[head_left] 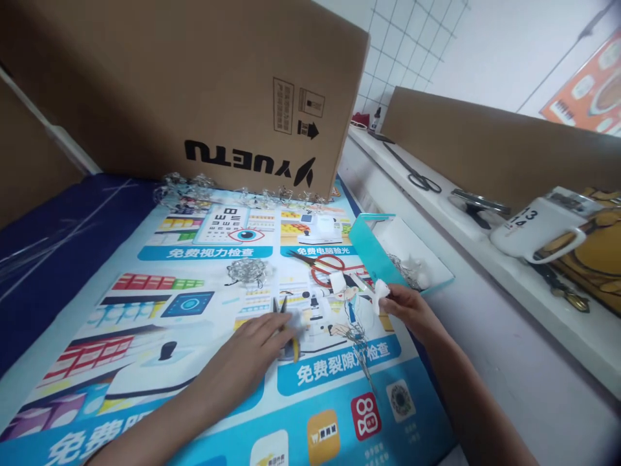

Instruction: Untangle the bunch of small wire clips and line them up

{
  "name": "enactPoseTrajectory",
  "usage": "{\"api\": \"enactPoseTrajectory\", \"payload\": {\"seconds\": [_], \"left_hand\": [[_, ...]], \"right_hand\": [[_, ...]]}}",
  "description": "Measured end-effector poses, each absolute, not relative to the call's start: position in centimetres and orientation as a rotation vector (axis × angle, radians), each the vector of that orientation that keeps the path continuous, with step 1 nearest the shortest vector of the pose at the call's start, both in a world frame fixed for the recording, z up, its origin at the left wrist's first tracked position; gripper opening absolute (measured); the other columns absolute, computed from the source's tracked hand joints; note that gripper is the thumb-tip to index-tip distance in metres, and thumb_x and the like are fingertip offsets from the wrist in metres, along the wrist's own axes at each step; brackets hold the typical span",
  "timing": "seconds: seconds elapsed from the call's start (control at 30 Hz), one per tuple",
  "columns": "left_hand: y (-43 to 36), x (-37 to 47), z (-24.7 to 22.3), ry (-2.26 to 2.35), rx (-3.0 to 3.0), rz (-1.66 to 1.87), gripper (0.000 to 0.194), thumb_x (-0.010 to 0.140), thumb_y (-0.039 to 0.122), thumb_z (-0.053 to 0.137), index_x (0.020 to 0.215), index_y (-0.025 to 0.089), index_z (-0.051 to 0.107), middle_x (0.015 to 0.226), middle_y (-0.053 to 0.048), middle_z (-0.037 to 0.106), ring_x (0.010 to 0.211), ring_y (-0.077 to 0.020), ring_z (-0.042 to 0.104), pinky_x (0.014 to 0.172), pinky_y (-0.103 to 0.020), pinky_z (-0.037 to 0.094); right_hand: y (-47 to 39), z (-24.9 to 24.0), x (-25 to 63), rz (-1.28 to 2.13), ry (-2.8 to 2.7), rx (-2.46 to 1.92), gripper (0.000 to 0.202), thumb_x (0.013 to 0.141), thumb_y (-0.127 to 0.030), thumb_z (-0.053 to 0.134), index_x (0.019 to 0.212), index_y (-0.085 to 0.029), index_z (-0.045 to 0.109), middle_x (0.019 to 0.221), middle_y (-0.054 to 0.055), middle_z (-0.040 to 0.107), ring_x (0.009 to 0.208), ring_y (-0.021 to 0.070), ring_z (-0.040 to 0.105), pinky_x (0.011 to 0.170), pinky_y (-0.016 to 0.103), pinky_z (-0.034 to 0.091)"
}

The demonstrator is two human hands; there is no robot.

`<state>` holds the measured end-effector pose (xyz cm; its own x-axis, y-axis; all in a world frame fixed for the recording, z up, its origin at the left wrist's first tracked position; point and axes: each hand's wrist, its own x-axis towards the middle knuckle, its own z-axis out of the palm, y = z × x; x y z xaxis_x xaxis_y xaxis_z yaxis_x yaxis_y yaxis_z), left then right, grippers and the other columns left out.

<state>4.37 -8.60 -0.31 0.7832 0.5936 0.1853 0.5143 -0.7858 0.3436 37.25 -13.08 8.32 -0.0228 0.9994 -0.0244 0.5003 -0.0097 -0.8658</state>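
My left hand (266,336) is closed around small pliers (280,304) with yellow handles, their grey jaws pointing away from me. Between the fingertips of my right hand (407,307) is a small white piece (381,296), its kind unclear. Red-handled scissors (327,268) lie just beyond, with another small white piece (337,283) beside them. A bundle of thin metal wires (359,349) rests on the printed sheet (291,427) between my hands. Farther off is a tangled heap of silvery wire pieces (248,272).
An open teal box (373,255) with wire and white bits stands at the right. A large cardboard box (233,84) blocks the back, with more wire pieces (187,191) along its base. The right-hand ledge (446,226) carries a white mug (531,226) and black scissors (422,180).
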Motion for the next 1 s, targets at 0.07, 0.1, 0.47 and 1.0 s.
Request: {"api": "enactPoseTrajectory", "payload": {"seconds": [0.07,0.1,0.47,1.0], "left_hand": [[-8.3,4.7,-0.5,0.869,2.731,0.368,0.049,0.084,0.008,0.039,0.127,0.031,0.042,0.134,-0.002,0.044,0.123,-0.0241,0.035,0.099,-0.043,0.032],[-8.2,4.8,-0.6,0.868,2.738,0.348,0.048,0.083,0.008,0.04,0.126,0.031,0.043,0.132,-0.002,0.046,0.123,-0.0243,0.035,0.099,-0.043,0.031],[-9.5,4.1,1.6,0.808,2.636,0.277,0.021,0.085,0.019,0.045,0.099,0.023,0.061,0.102,-0.006,0.059,0.103,-0.0223,0.046,0.092,-0.038,0.036],[-13.0,3.5,2.4,0.708,2.668,0.418,0.014,0.087,0.017,0.044,0.082,0.019,0.057,0.084,-0.005,0.056,0.084,-0.0199,0.047,0.076,-0.034,0.037]], "right_hand": [[-13.4,7.4,37.4,0.642,-1.73,-1.722,0.024,0.079,-0.04,0.054,0.075,-0.016,0.055,0.069,0.0,0.05,0.066,0.0138,0.047,0.06,0.024,0.037],[-13.5,6.9,37.5,0.482,-1.81,-1.781,0.022,0.08,-0.038,0.054,0.075,-0.016,0.056,0.071,0.001,0.051,0.068,0.0146,0.048,0.061,0.024,0.037],[-13.8,5.8,35.5,0.009,-2.308,-2.365,0.017,0.085,-0.027,0.047,0.094,-0.018,0.059,0.096,0.01,0.059,0.095,0.0213,0.052,0.076,0.027,0.037],[-2.3,4.9,30.4,0.08,-2.433,-1.901,0.069,0.07,-0.041,0.064,0.13,-0.02,0.038,0.126,0.011,0.046,0.113,0.0268,0.041,0.092,0.037,0.03]]}}
